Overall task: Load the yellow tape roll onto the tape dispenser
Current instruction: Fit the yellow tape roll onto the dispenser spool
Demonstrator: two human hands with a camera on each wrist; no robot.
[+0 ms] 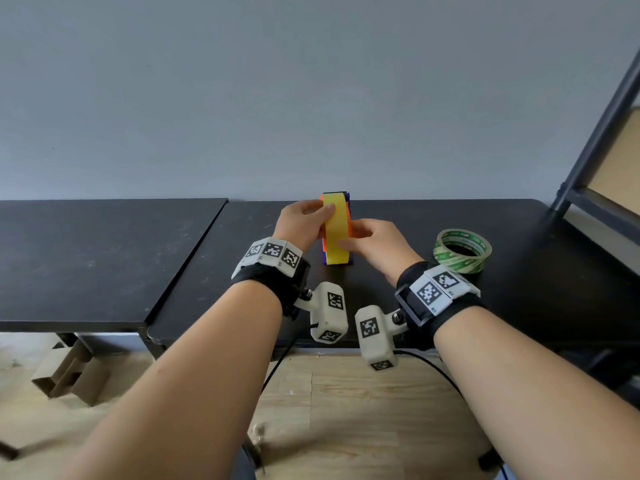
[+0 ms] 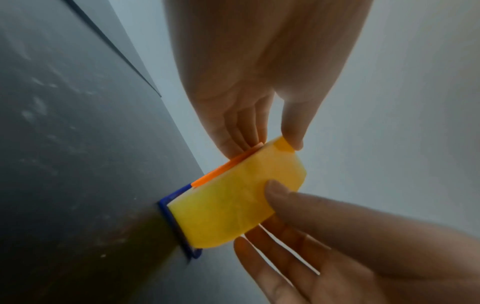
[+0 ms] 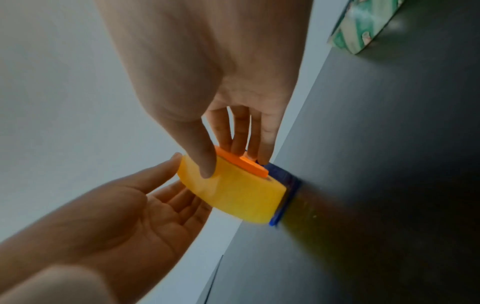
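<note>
The yellow tape roll (image 1: 335, 233) stands on edge in the blue and orange tape dispenser (image 1: 349, 220) on the black table (image 1: 398, 209). My left hand (image 1: 323, 211) pinches the top of the roll, thumb (image 2: 293, 133) on the yellow band and fingers (image 2: 241, 135) against the orange side plate (image 2: 223, 168). My right hand (image 1: 349, 242) pinches it lower down, its thumb (image 3: 205, 164) on the yellow roll (image 3: 233, 195) and its fingers (image 3: 244, 142) on the orange plate. The blue base (image 2: 171, 218) rests on the table. The hub is hidden.
A green-printed tape roll (image 1: 462, 251) lies flat to the right of my right wrist. A second black table (image 1: 86, 258) adjoins on the left. A dark shelf frame (image 1: 602, 133) rises at the far right. Cardboard (image 1: 69, 372) sits on the wooden floor below.
</note>
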